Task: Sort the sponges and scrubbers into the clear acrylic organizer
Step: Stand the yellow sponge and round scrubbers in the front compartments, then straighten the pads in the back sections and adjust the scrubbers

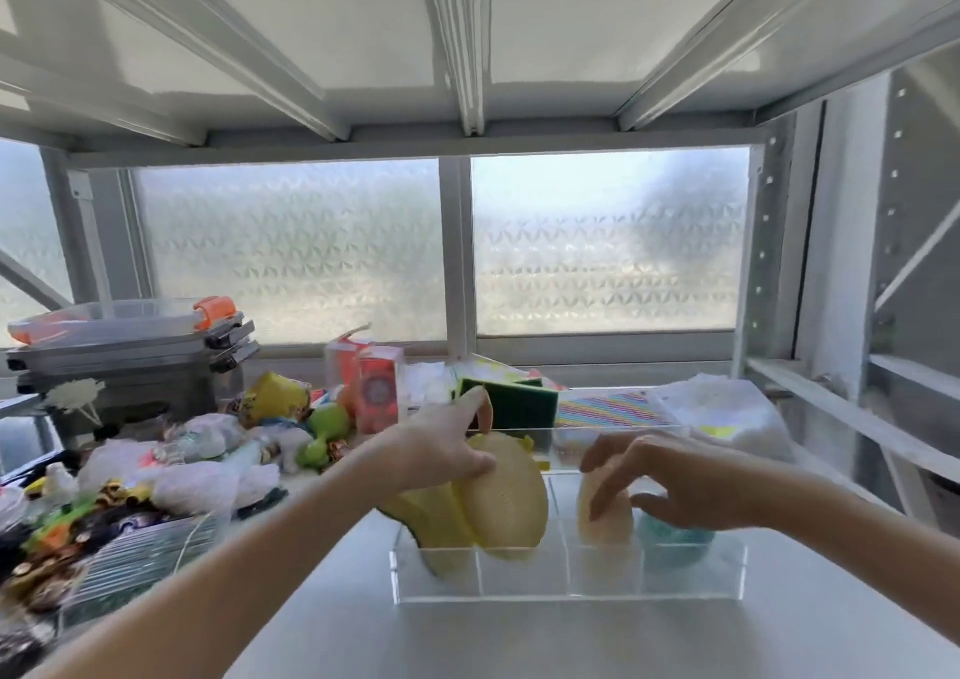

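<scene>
The clear acrylic organizer (569,577) sits near the front edge of the white surface (332,621), a bit right of middle, split into compartments. Left compartments hold a yellow sponge (434,525) and a pale yellow oval scrubber (511,496), both standing on edge and leaning. To the right there's a cream scrubber (608,517) upright, then a teal scrubber (675,533) in the far right compartment. The left hand (441,449) is pinched on the top of the oval scrubber. The right hand (670,481) has fingers spread loosely over the cream and teal ones; can't tell if it's actually gripping. Further back, green scouring pads (511,397) lean behind the organizer, with a pile of packaged stuff (171,465) along the left edge.
</scene>
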The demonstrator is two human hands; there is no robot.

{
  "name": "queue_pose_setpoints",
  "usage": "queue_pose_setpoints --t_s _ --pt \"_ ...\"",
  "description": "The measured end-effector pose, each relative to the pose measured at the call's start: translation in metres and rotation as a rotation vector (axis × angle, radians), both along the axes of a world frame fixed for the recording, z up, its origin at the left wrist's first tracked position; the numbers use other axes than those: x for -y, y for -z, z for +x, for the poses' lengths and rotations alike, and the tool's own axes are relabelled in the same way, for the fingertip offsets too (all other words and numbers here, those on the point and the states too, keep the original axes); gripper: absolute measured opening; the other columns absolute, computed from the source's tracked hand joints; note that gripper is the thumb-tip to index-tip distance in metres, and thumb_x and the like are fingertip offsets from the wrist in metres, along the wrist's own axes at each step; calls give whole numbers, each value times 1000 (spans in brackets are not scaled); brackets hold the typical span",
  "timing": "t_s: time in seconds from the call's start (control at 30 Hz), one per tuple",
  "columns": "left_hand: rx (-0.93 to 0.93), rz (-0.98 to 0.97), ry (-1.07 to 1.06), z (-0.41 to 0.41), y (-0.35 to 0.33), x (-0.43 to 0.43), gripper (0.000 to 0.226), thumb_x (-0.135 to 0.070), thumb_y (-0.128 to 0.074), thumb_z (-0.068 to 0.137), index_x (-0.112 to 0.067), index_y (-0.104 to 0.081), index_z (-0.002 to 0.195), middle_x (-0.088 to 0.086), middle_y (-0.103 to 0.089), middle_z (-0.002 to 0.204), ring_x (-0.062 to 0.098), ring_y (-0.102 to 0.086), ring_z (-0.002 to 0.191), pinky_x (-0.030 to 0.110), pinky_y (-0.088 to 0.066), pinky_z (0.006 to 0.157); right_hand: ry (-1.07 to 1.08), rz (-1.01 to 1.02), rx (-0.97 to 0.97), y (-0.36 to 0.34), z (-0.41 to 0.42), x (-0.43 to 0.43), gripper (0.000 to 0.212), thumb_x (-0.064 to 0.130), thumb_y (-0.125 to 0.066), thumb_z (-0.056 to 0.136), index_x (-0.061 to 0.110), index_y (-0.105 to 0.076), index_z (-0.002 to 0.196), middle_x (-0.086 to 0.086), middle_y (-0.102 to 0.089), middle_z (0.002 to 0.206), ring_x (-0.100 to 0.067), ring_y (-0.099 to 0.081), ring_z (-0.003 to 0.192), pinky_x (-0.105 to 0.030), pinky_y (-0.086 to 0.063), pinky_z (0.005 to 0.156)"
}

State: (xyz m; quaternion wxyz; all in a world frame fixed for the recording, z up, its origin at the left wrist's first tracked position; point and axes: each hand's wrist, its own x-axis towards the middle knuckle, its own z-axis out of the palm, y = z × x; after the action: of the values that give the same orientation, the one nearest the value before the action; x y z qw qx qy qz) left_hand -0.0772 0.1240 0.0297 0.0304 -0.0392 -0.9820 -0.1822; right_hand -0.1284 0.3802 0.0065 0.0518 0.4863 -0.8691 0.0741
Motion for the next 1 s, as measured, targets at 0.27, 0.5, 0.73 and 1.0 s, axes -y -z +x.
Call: queue_pose_setpoints --t_s 0.27,0.5,0.73,1.0 --pt "-300 76 50 -4 26 5 28 -40 -74 77 -23 -53 83 6 -62 99 15 -61 85 20 -50 67 -23 -141 162 20 -5 -1 48 2 -53 85 38 -67 113 2 -50 119 -4 -48 115 -14 -36 104" --pt "-303 138 130 2 4 17 14 -33 -73 81 -19 -71 83 -4 -72 80 7 -67 75 18 -55 69 29 -275 206 -7 -7 -8 38 3 -57 87 32 -72 107 12 -63 114 -4 -58 110 -12 -42 97" --pt "-251 167 -62 -53 -35 50 30 -17 -60 92 -8 -62 120 9 -66 115 20 -62 103 22 -49 82 126 -517 165 -38 -64 47 34 14 -68 86 14 -63 119 -7 -66 119 -18 -66 101 -34 -56 92" --pt "162 428 150 -83 -21 67 42 1 -56 91 -7 -57 132 14 -61 132 24 -57 124 26 -50 97 169 -414 281 -23 -88 76 53 27 -80 71 25 -61 121 -10 -60 123 -23 -69 83 -33 -56 79"
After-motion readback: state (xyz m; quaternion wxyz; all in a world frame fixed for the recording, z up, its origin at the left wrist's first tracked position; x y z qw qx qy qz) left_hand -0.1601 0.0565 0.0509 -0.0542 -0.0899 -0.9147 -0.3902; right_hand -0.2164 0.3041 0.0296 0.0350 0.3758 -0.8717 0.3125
